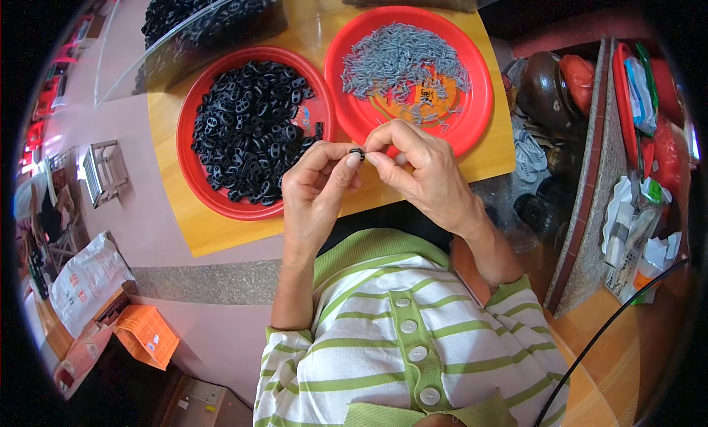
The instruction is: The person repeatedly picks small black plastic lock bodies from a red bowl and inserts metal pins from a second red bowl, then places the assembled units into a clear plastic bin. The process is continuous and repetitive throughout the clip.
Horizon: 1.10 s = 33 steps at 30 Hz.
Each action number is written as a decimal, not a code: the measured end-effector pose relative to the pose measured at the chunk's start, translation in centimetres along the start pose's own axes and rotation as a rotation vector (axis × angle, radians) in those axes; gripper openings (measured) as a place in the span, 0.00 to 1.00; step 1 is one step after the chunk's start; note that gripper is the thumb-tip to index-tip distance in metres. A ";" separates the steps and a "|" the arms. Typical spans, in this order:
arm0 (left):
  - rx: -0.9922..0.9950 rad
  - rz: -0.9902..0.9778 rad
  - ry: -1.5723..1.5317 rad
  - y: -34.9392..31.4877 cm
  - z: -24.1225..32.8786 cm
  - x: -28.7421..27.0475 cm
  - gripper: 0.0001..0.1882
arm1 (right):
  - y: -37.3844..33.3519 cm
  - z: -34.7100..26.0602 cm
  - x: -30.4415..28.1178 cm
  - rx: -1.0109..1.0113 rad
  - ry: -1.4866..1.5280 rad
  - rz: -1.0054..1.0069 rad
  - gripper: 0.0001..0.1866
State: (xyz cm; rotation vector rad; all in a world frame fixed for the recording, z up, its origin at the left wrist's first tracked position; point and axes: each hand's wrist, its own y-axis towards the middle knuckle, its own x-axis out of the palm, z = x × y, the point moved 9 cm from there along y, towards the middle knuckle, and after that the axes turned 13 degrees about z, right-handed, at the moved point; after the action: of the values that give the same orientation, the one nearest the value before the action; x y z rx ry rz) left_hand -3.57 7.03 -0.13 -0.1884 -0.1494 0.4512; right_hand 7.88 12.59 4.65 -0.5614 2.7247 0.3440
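My left hand [322, 178] pinches a small black plastic piece [357, 152] between thumb and fingers, above the front part of the yellow table. Close against it, my right hand [413, 165] has thumb and forefinger pressed together at the piece's right side. Whatever that pinch holds is too small to make out. Beyond my left hand lies a red round tray [193, 195] heaped with black plastic pieces [247, 125] that have holes in them. A second red tray [483, 88], past my right hand, carries a pile of small grey screw-like pins [402, 58].
Clear plastic bins [214, 40] with more parts stand at the table's [214, 235] far edge. A metal stool [105, 172] and an orange basket [147, 337] are on the left. To the right are a brown jar [544, 88], slippers [529, 154] and a stone-edged ledge [582, 206].
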 end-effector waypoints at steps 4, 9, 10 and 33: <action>0.007 -0.001 0.008 0.3 0.0 0.6 0.06 | 0.0 0.8 -0.2 0.026 0.064 0.043 0.05; -0.120 -0.026 -0.185 0.7 -0.7 1.1 0.08 | 0.1 2.3 -0.3 0.184 0.273 0.056 0.05; -0.150 -0.030 -0.249 0.8 -0.8 1.2 0.08 | 0.2 2.3 -0.4 0.182 0.279 0.064 0.05; -0.011 0.101 -0.130 -0.8 -1.5 -1.0 0.07 | -1.0 2.4 1.7 0.318 0.337 0.048 0.04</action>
State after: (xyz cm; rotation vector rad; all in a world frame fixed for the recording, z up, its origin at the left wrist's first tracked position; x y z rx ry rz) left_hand -3.89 5.68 -1.51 -0.1777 -0.2704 0.5638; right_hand 7.48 11.89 1.66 -0.5020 3.0303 -0.1911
